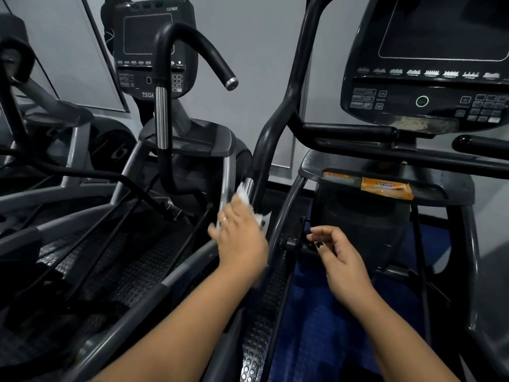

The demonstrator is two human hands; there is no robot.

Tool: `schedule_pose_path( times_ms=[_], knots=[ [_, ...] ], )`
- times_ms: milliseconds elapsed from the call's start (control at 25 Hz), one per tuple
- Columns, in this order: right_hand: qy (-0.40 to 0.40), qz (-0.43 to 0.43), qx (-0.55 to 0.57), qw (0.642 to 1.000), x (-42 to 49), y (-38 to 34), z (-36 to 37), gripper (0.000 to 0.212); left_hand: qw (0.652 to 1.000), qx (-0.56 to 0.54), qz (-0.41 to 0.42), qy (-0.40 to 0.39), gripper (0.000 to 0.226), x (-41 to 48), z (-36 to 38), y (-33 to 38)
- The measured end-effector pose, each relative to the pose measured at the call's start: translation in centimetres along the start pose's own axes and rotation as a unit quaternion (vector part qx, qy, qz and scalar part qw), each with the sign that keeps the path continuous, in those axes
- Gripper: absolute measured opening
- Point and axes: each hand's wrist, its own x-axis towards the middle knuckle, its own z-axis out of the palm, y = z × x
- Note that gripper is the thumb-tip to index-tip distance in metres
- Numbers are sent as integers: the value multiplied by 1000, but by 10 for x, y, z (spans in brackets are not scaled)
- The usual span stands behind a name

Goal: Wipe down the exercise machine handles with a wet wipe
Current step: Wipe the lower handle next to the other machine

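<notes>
Wipe [243, 194]: white, bunched, held in the left grip [242, 239] and pressed onto the handle [276, 125]; edges stick out above and beside the fingers.
Left grip: fingers closed over the wipe, low on the handle; blurred, thumb hidden.
Handle: black bar, chrome band just above the left grip.
Right grip [339, 257]: fingers loosely curled, holding nothing; beside the left grip, apart from the handle.
Pack of wipes [387, 188]: orange, on the machine's ledge, above and beyond the right grip.
</notes>
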Motion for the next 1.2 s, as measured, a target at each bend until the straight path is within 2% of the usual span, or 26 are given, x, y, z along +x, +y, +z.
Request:
schedule_pose_path(
  times_ms=[160, 400, 600, 680, 800, 960, 1200],
  knots=[
    [11, 2, -5, 1000, -1, 5, -6, 34, 995, 20, 38, 87, 41, 58, -15, 44],
    [23, 3, -5, 1000, -8, 7, -16, 33, 996, -51, 73, 18, 47, 79, -35, 47],
    [18, 0, -1, 1000, -16, 8, -15, 32, 997, 11, 79, -10, 53, 47, -30, 20],
    [15, 0, 3, 1000, -15, 8, -13, 33, 997, 26, 73, -25, 49, 25, -23, 1],
    [-5, 4, -2, 1000, -12, 8, -3, 35, 996, -18, 63, -55, 33, -9, -15, -26],
    [-25, 9, -6, 1000, -6, 10, 7, 37, 996, -44, 37, -66, 36, -29, -3, -45],
    [-19, 7, -18, 1000, 5, 8, 3, 37, 986, -144, -59, -58, 27, 22, -16, -11]
  ],
)
